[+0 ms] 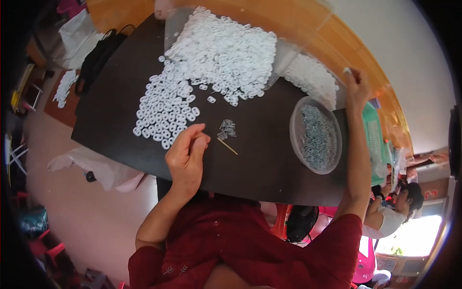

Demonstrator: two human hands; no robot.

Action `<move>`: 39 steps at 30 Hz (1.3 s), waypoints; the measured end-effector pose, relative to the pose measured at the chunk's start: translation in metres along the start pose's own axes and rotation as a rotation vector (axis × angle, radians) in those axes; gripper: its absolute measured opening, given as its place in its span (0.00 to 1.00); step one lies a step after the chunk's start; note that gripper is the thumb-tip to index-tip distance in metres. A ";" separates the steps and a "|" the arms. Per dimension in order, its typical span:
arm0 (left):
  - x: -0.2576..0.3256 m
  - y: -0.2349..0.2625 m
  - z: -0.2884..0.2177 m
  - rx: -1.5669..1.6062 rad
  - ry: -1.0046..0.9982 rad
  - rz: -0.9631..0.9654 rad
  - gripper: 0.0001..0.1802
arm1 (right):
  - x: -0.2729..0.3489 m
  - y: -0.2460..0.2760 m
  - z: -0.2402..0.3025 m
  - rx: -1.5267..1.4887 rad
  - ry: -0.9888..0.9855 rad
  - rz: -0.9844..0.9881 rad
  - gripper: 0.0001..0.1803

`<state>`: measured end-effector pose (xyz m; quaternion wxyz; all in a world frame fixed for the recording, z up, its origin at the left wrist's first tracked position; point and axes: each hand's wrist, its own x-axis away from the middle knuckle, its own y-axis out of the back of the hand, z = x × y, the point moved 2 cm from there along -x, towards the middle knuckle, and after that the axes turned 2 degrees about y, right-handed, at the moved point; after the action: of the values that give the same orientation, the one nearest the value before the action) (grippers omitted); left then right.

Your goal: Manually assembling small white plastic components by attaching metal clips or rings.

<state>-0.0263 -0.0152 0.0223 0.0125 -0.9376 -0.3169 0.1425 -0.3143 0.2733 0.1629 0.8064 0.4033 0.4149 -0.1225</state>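
Note:
My left hand [185,156] is over the dark table, its fingers curled in against the thumb. Whatever may be inside it is hidden. Just left of it lie loose white oval plastic pieces with two holes [161,108], spread from a large heap [226,50] on a clear plastic bag. A little pile of small metal screws [226,129] and a thin wooden stick [227,146] sit right of that hand. My right hand [357,91] is raised at the far right, a small white piece [346,70] pinched at its fingertips. Below it stands a clear oval tub [294,139] full of metal screws [318,137].
Behind the tub lies another bag of white pieces [313,79]. A green plastic basket [373,132] stands beyond my right forearm. A black bag [103,55] is at the table's far left edge. Another person [397,212] sits at the right.

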 end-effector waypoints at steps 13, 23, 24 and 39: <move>-0.025 -0.011 -0.011 -0.641 -0.260 0.100 0.09 | 0.100 -0.029 0.093 -0.354 0.408 0.389 0.07; -0.048 -0.007 -0.010 -0.667 -0.239 0.079 0.08 | 0.164 -0.077 0.144 -0.640 0.370 0.840 0.06; -0.050 -0.007 -0.009 -0.667 -0.241 0.089 0.08 | 0.166 -0.079 0.146 -0.647 0.400 0.816 0.07; -0.085 0.004 0.007 -0.835 -0.386 0.214 0.07 | 0.178 -0.073 0.157 -0.420 0.723 0.617 0.09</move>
<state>-0.0900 -0.0695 0.0372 -0.4396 -0.8462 -0.2451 0.1752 -0.1524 0.1324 0.0377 0.6736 0.3528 0.5445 0.3540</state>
